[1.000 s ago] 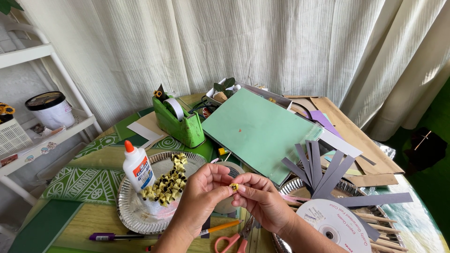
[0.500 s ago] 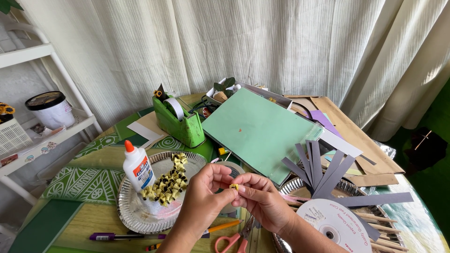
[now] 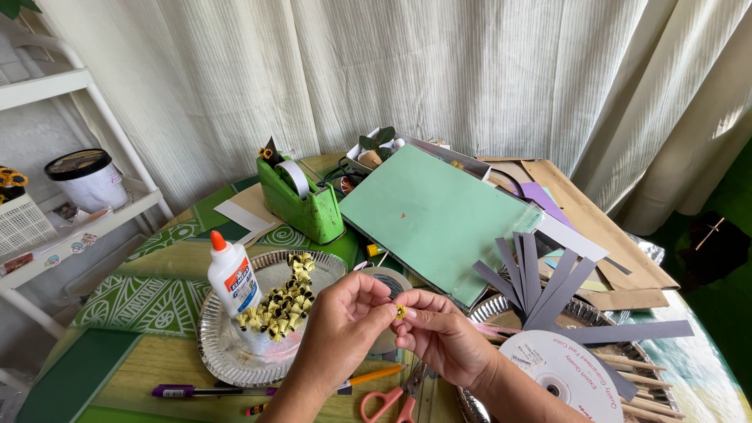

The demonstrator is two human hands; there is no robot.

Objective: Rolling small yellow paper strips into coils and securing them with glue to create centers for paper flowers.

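Note:
My left hand and my right hand meet in front of me over the table, fingertips pinched together on one tiny yellow rolled paper piece. Just left of my hands, a silver foil plate carries a heap of several similar yellow and black paper rolls and a white glue bottle with an orange cap. Behind my fingers lies a roll of tape.
A green tape dispenser and a green paper sheet lie farther back. Grey paper strips and a disc cover a second foil plate at right. Pink-handled scissors, a purple pen and a pencil lie near the front edge. A white shelf stands left.
My hands have barely shifted; the fingers keep working the small yellow piece between them, and the left hand has edged slightly higher.

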